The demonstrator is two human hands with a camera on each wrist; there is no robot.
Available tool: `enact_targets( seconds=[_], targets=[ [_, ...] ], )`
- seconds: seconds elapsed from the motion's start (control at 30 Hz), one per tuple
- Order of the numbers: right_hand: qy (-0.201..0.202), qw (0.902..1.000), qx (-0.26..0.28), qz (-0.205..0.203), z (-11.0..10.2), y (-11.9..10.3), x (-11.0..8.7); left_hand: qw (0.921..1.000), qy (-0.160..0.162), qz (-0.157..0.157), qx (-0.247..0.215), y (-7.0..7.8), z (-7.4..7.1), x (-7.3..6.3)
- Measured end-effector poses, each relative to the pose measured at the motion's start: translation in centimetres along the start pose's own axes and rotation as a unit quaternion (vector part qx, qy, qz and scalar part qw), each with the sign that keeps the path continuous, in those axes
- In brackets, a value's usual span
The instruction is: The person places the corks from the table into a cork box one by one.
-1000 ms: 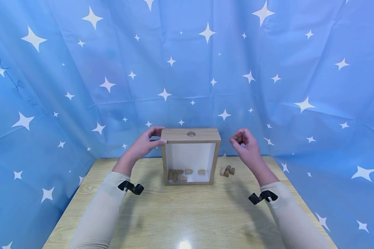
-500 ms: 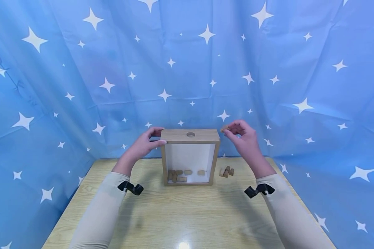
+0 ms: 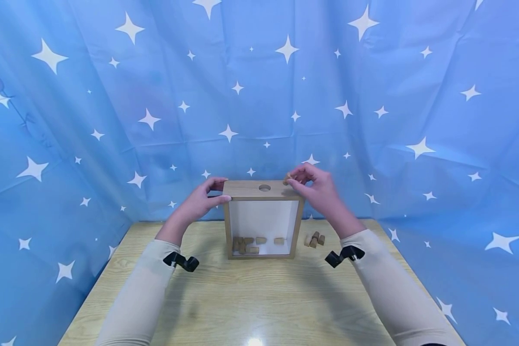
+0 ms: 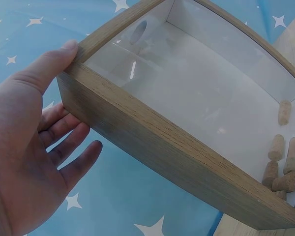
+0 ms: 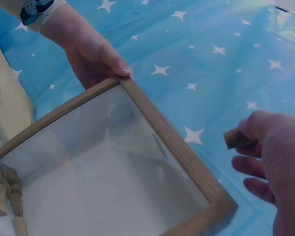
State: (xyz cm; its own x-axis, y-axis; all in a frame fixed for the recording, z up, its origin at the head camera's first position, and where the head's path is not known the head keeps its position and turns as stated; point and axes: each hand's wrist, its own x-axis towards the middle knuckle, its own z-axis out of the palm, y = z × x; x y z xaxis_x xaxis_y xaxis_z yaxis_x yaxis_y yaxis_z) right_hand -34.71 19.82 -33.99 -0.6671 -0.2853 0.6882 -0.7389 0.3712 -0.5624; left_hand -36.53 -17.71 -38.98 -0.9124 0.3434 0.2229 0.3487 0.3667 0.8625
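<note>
A wooden shadow box point(image 3: 227, 230) with a clear front and a round hole point(image 3: 265, 188) in its top stands upright on the table. Its upper left corner is held by my left hand point(image 3: 202, 199), thumb at the front edge and fingers at the side and back. My right hand point(image 3: 317, 188) pinches a cork point(image 5: 236, 138) between thumb and fingertips, above the top's right end and apart from the hole. Inside the box, several corks point(image 4: 284, 183) lie along the bottom, bunched mostly at the left. The held cork is partly covered by my fingers.
Several loose corks point(image 3: 314, 240) lie on the table point(image 3: 242, 298) just right of the box. A blue curtain point(image 3: 259, 96) with white stars hangs behind and around the table. A black wrist mount sits on each sleeve.
My right hand has moved left with the cork, from beside the box to over its top's right end. My left hand and the box have stayed in place.
</note>
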Motion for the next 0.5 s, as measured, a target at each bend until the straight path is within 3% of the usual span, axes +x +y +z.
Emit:
enact_targets(
  seconds=[0.17, 0.5],
  targets=[
    [-0.021, 0.9995, -0.025, 0.001, 1.0, -0.4, 0.9, 1.0000, 0.000, 0.000, 0.000, -0.1, 0.1, 0.0],
    [-0.085, 0.9937, -0.040, 0.060, 2.7, -1.1, 2.4, 1.0000, 0.000, -0.001, 0.000, -0.1, 0.0, 0.1]
  ],
)
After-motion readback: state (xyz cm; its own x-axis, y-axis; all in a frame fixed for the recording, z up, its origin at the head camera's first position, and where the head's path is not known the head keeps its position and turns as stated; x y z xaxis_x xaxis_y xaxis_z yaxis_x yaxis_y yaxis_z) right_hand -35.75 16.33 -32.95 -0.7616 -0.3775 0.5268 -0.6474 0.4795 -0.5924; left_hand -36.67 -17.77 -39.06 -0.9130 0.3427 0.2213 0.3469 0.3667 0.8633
